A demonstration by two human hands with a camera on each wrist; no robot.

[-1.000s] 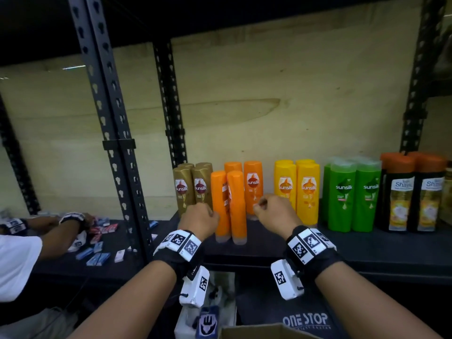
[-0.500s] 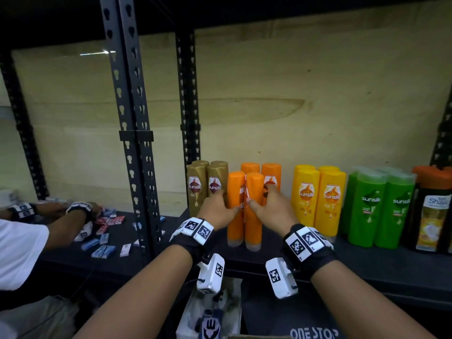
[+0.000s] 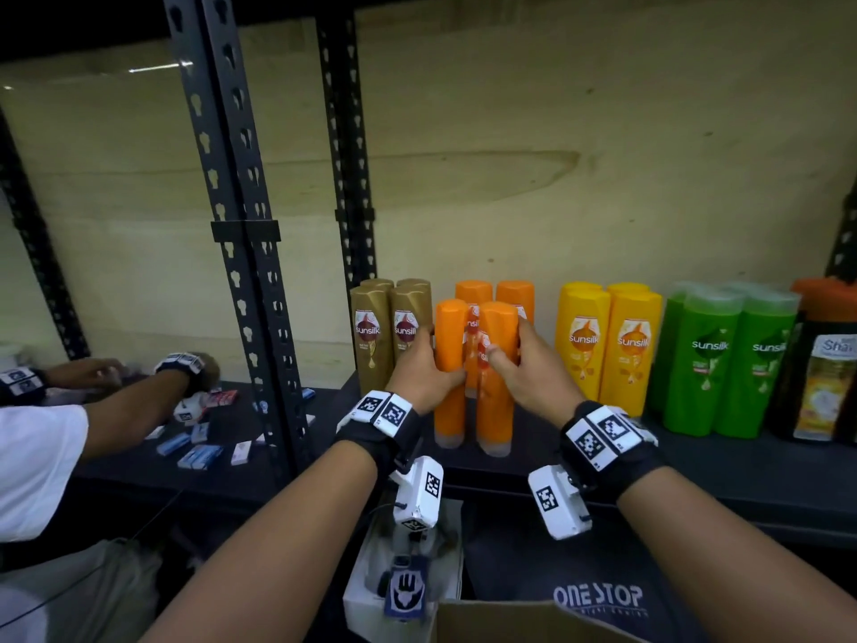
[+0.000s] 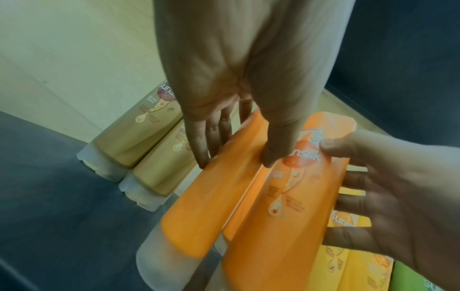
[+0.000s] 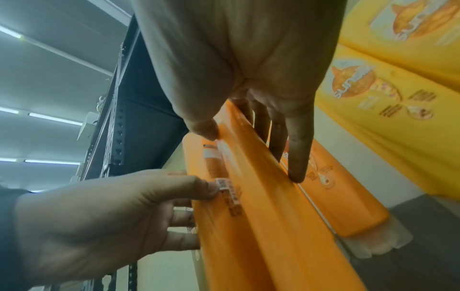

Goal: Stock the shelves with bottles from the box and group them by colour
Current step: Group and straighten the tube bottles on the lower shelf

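Both hands on the front orange pair

Left hand [image 3: 424, 371] wraps fingers and thumb round the left orange bottle [image 3: 450, 371], right hand [image 3: 528, 364] round the right orange bottle [image 3: 496, 396]; both stand upright at the shelf [image 3: 695, 461] front, two more orange bottles [image 3: 514, 294] behind.

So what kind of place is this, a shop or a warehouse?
Probably a shop stockroom or a mock retail aisle: black slotted metal shelving, Sunsilk bottles grouped by colour, a cardboard box below. Which of the two, I cannot tell.
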